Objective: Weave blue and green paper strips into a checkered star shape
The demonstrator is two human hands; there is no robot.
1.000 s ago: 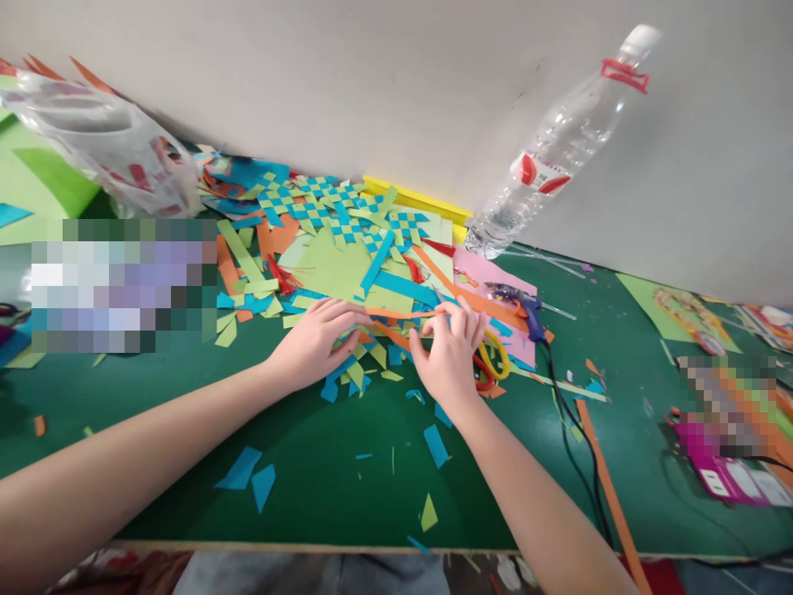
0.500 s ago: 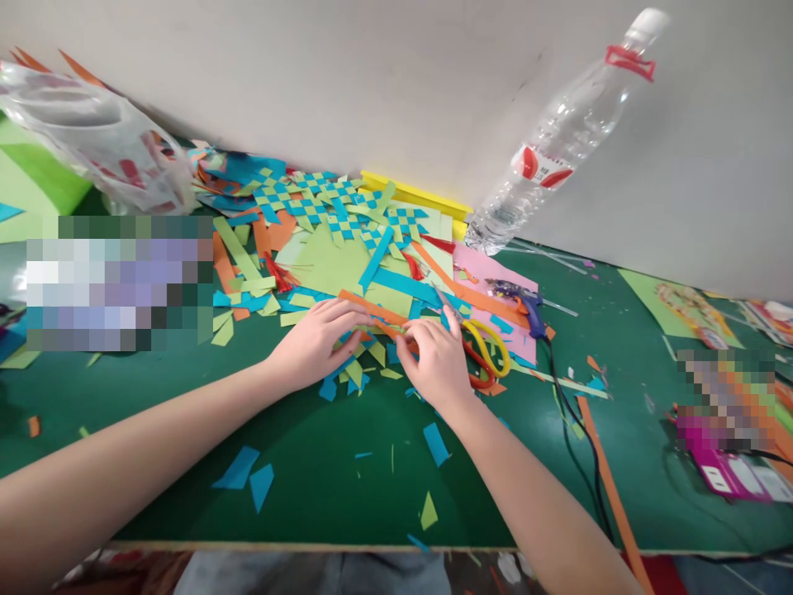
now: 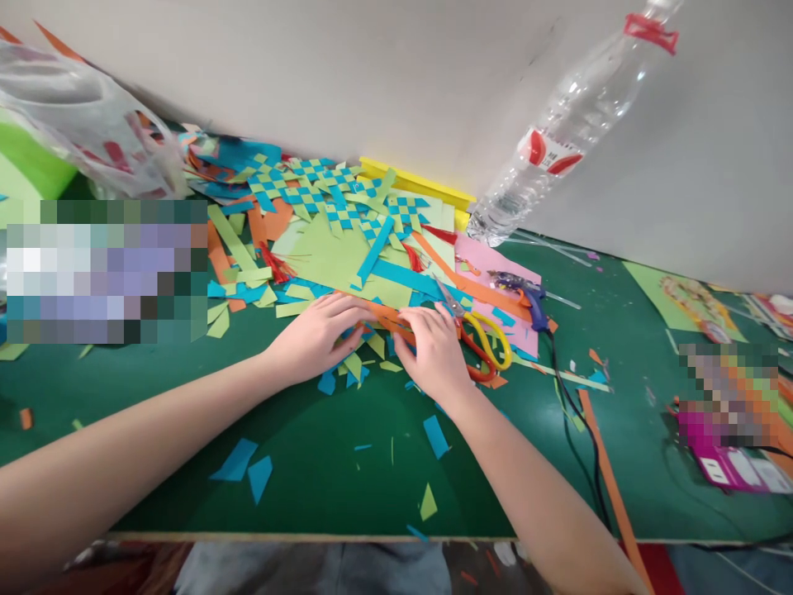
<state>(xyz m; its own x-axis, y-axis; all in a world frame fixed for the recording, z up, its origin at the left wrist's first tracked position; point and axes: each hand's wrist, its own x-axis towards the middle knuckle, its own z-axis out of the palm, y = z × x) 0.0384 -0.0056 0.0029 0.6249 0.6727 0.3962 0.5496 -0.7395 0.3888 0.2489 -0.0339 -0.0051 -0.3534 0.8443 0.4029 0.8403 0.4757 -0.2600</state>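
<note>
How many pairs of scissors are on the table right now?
1. The scissors with yellow and red handles lie just right of the right hand, beside the paper pile. More could be hidden under the scraps.

An orange paper strip is pinched between the left hand and right hand, just left of the scissors.

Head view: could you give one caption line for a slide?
Both hands, left and right, press on an orange strip among paper scraps, beside scissors.
</note>
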